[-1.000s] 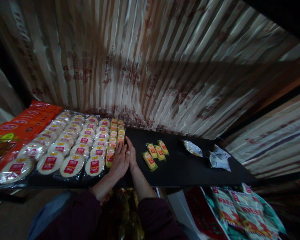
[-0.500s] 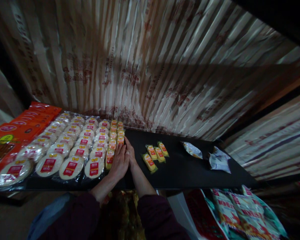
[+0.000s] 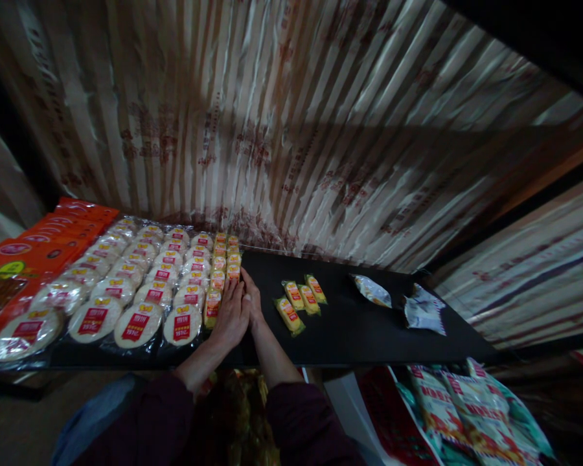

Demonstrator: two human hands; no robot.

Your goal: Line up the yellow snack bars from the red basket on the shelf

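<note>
- Black counter (image 3: 359, 336) stands before striped sheeting (image 3: 252, 129).
- On it, the double column of yellow packets (image 3: 218, 262) points lengthwise toward the sheeting.
- Below, right of the column, an opened container (image 3: 412, 427) has printed bags (image 3: 466, 408).
- Left hand (image 3: 230, 317), fingers flat and together, covers its near end; right hand (image 3: 253, 301), fingers straight, together, lies along its right side.

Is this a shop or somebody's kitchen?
Probably a shop or stall: round wrapped crackers sit in rows on a black shelf, small yellow packets line up beside them, and more snack bags are below.
</note>
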